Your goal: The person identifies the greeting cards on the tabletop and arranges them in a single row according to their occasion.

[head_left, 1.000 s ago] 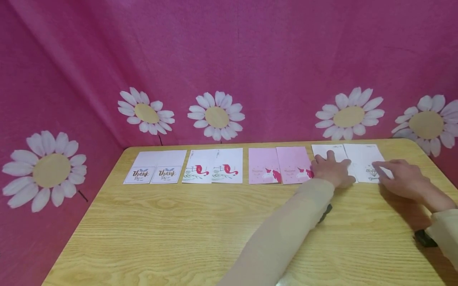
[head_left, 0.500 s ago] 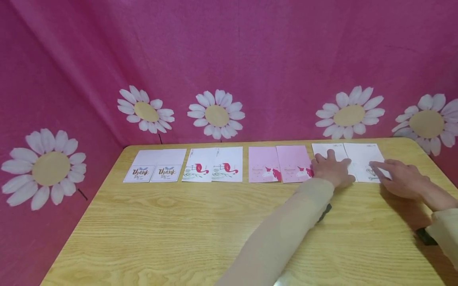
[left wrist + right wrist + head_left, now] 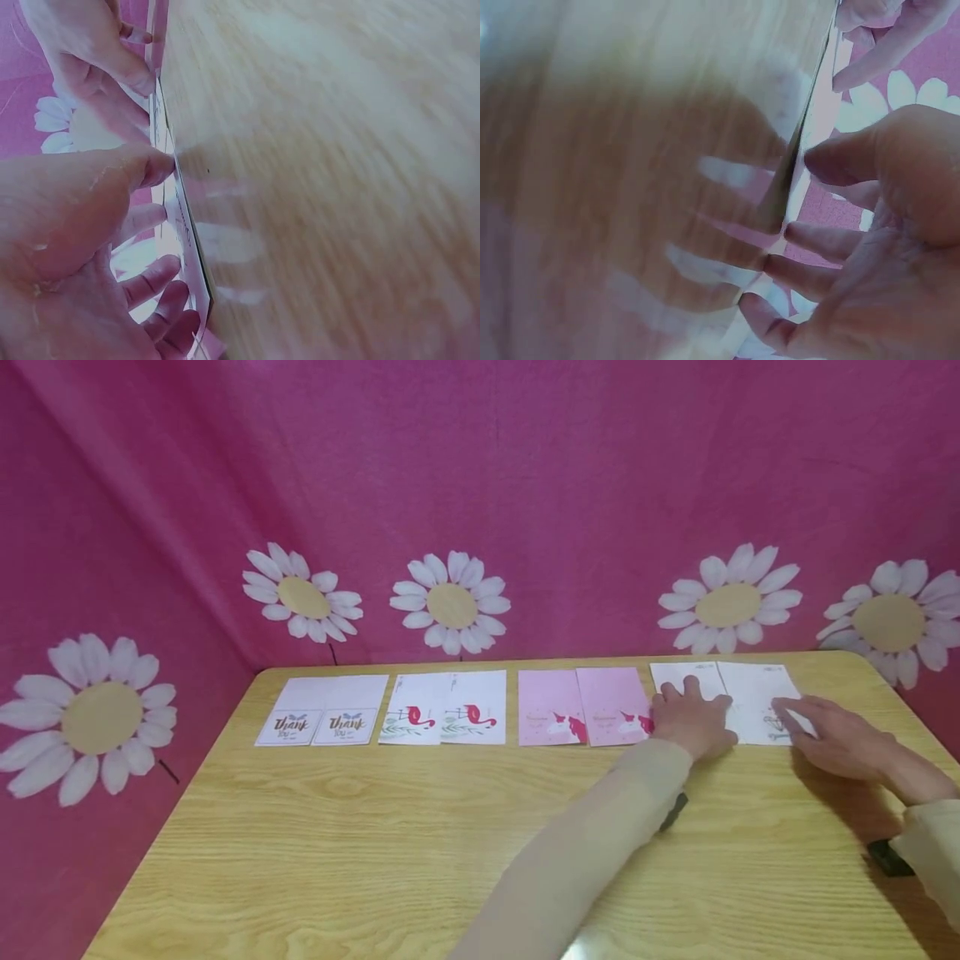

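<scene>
In the head view, my left hand (image 3: 693, 722) rests with spread fingers on a white card (image 3: 678, 672) near the table's back edge. The fingertips of my right hand (image 3: 843, 739) touch the right side of a second white card (image 3: 753, 693), which bears a small grey print. These two cards lie side by side, their adjoining edges close together. Both wrist views show relaxed fingers along the card edges, with the left thumb (image 3: 156, 166) and the right thumb (image 3: 840, 159) at the near edge. My left hand hides much of the first card.
Leftward along the wooden table (image 3: 420, 843) lie two pink unicorn cards (image 3: 547, 697), two white flamingo cards (image 3: 476, 689) and two "Thank you" cards (image 3: 345, 693), each pair side by side. A magenta cloth (image 3: 525, 510) with daisies hangs behind the table.
Both hands stay on the two white cards with barely any movement. The head view has shifted very slightly.
</scene>
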Available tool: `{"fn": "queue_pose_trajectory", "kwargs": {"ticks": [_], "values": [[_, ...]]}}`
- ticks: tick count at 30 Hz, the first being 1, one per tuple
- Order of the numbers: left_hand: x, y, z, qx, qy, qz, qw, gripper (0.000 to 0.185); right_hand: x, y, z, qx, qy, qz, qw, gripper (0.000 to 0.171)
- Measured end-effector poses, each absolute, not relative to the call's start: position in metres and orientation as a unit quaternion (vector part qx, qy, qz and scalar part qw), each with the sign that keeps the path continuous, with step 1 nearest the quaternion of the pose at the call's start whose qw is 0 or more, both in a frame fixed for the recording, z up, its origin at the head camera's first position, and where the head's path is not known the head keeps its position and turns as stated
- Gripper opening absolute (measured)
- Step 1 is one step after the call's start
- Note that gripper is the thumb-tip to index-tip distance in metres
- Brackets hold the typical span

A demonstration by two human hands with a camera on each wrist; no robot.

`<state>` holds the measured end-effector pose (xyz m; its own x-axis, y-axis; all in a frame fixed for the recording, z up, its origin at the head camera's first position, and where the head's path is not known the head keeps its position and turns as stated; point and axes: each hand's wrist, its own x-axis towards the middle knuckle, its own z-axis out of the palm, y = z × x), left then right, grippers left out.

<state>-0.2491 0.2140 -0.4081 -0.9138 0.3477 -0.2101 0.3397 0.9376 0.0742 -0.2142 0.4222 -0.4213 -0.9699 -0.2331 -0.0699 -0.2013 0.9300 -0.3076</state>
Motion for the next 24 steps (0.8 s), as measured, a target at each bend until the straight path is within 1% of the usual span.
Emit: {"fn": "queue_pose_trajectory", "kwargs": {"ticks": [4, 12, 14, 19, 21, 24], "values": [[-0.251, 0.213, -0.410, 0.182, 0.977, 0.012, 0.110, 0.057, -0.215, 0.423, -0.420, -0.094, 0.977, -0.181, 0.062, 0.056], [-0.254, 0.208, -0.411, 0.199, 0.974, 0.013, 0.104, 0.052, -0.214, 0.421, -0.426, -0.090, 0.975, -0.197, 0.045, 0.056], [-0.256, 0.206, -0.412, 0.204, 0.974, 0.020, 0.100, 0.052, -0.215, 0.420, -0.426, -0.084, 0.975, -0.199, 0.049, 0.060], [-0.259, 0.200, -0.413, 0.216, 0.972, 0.045, 0.083, 0.051, -0.215, 0.419, -0.426, -0.060, 0.975, -0.201, 0.077, 0.075], [-0.260, 0.196, -0.413, 0.222, 0.970, 0.059, 0.077, 0.050, -0.214, 0.419, -0.427, -0.053, 0.975, -0.199, 0.081, 0.078], [-0.261, 0.187, -0.411, 0.238, 0.964, 0.089, 0.073, 0.050, -0.211, 0.418, -0.428, -0.047, 0.977, -0.196, 0.072, 0.077]]}}
